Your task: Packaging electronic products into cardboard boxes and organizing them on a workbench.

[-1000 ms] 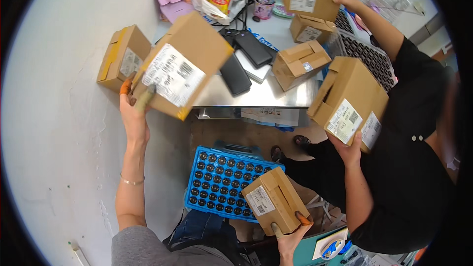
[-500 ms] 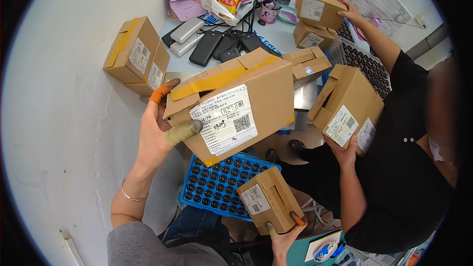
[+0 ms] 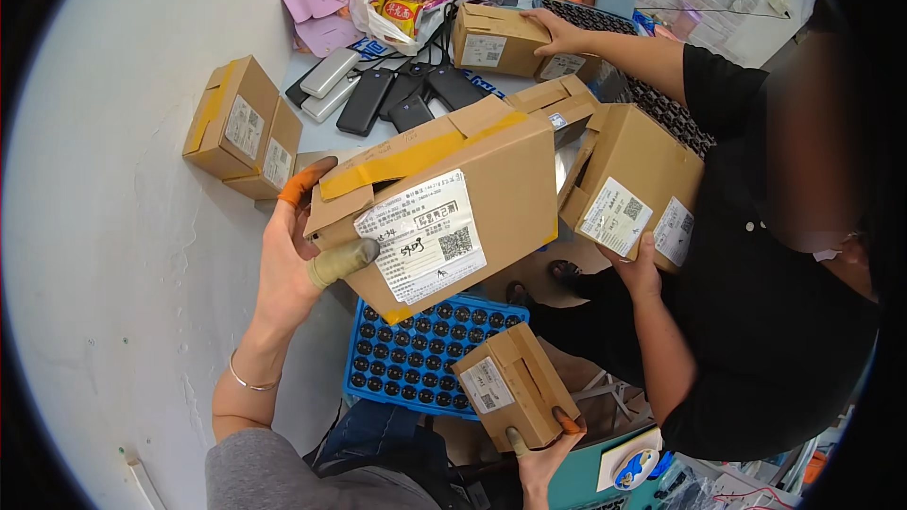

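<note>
Large box [image 3: 430, 212] blocking, apparent gap over tray [image 3: 406, 402]

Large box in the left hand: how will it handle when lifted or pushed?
The large box is likely stiff: its faces look flat. Probably light for its size, since the left hand alone grips one end. Unlikely to roll, given its square corners.

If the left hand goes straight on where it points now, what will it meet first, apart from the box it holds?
Beyond the large held box, the left hand probably meets the flat silver devices on the table first; depth is unclear, so it might pass above them.
</note>
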Demonstrator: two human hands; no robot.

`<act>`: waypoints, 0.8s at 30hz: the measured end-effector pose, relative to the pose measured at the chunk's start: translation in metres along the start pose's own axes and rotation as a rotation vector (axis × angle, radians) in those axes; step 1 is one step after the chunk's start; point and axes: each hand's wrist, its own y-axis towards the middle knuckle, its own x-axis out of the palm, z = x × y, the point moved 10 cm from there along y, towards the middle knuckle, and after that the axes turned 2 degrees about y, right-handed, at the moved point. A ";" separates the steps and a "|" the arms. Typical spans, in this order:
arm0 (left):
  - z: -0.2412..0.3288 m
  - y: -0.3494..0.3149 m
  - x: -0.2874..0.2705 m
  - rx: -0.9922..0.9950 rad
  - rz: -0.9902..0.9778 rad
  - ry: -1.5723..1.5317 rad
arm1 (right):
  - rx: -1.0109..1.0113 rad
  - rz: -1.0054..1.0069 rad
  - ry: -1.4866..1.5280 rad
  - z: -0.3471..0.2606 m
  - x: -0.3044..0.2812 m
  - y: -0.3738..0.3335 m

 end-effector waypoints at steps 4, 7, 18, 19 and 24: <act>0.004 -0.002 0.003 0.015 -0.016 0.024 | -0.013 0.022 -0.020 0.005 -0.002 -0.002; 0.008 -0.004 0.007 0.027 -0.025 0.019 | -0.042 0.040 -0.030 0.009 -0.003 -0.004; -0.004 -0.013 0.022 0.240 -0.112 0.089 | -0.341 -0.065 -0.024 0.016 0.068 0.001; 0.000 -0.017 0.024 0.337 -0.120 0.151 | -0.343 -0.062 -0.022 0.024 0.073 0.003; 0.007 -0.034 0.029 0.576 -0.132 0.411 | -0.430 -0.195 -0.125 0.056 0.106 -0.007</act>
